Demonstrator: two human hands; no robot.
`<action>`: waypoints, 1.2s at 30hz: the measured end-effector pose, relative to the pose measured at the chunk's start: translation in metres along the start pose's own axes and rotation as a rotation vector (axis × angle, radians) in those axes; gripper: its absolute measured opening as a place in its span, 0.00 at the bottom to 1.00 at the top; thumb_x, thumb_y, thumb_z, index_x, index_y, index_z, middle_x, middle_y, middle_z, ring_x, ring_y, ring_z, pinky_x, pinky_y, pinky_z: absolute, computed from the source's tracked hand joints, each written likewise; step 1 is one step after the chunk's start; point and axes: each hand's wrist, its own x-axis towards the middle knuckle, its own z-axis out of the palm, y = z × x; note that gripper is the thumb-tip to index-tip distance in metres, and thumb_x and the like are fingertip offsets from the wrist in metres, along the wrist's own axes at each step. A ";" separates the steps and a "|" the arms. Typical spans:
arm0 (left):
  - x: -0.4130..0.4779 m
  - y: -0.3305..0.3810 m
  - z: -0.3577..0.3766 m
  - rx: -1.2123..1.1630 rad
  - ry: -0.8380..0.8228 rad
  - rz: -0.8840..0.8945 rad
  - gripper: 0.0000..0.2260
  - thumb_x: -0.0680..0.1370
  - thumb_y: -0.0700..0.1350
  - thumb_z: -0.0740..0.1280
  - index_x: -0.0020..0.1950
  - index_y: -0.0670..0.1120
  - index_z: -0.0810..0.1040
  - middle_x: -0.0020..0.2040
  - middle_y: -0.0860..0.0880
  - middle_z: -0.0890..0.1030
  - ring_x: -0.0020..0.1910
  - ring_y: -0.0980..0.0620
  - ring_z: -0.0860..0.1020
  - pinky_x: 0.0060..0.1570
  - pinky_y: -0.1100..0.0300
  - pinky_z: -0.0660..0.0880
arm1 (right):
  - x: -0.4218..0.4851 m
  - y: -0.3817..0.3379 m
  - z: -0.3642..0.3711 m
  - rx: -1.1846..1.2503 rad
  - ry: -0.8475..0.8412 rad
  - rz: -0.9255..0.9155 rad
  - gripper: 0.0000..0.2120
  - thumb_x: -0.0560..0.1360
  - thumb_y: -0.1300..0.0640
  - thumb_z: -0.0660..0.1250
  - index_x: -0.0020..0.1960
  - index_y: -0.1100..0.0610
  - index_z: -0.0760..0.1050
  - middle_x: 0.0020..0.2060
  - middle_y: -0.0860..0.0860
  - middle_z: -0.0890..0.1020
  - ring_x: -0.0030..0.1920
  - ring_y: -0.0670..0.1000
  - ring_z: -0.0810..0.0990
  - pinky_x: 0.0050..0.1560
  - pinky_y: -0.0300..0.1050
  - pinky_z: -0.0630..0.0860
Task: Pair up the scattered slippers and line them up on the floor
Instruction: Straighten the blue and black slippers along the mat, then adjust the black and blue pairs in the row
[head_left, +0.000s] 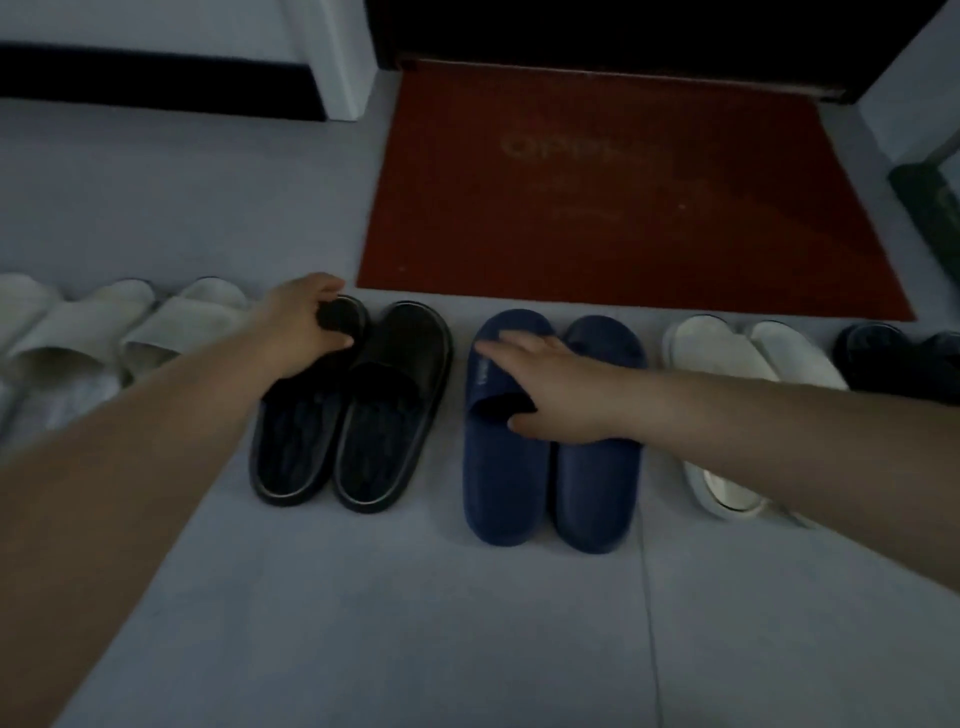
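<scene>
Slippers stand in a row across the grey floor, toes toward the red mat. My left hand (306, 327) grips the toe of the left black slipper (291, 441), which lies beside its black partner (395, 405). My right hand (550, 387) lies over the strap of the left navy slipper (506, 467), thumb at its opening, fingers spread; its partner (597, 483) touches it on the right. Pale grey slippers (171, 332) sit at the far left. A white pair (727, 364) lies partly under my right forearm, and a dark pair (893, 358) is at the right edge.
A red doormat (623, 208) lies just beyond the row, in front of a dark doorway (623, 31). A wall with a dark skirting (156, 78) runs at the back left. A green object (930, 218) sits at the right edge. Bare floor tiles (415, 623) lie on the near side.
</scene>
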 end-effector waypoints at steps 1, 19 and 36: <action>-0.005 -0.015 -0.006 0.081 0.003 -0.013 0.30 0.66 0.34 0.75 0.66 0.36 0.68 0.64 0.34 0.73 0.62 0.37 0.73 0.64 0.50 0.68 | 0.011 -0.015 -0.002 -0.010 -0.066 -0.039 0.38 0.75 0.53 0.64 0.76 0.50 0.43 0.76 0.53 0.50 0.74 0.58 0.52 0.69 0.50 0.60; -0.025 -0.094 0.012 0.098 -0.016 -0.221 0.33 0.74 0.42 0.67 0.75 0.46 0.55 0.72 0.42 0.67 0.68 0.41 0.68 0.65 0.52 0.67 | 0.101 -0.060 0.069 0.412 0.309 0.215 0.31 0.77 0.67 0.54 0.75 0.49 0.49 0.74 0.56 0.62 0.69 0.58 0.66 0.66 0.49 0.65; -0.023 -0.052 0.018 0.295 0.019 -0.277 0.36 0.71 0.48 0.69 0.74 0.49 0.54 0.71 0.38 0.63 0.68 0.35 0.65 0.67 0.43 0.65 | 0.020 0.056 0.001 -0.172 0.099 0.405 0.54 0.59 0.38 0.75 0.74 0.41 0.46 0.75 0.55 0.51 0.73 0.63 0.51 0.71 0.59 0.55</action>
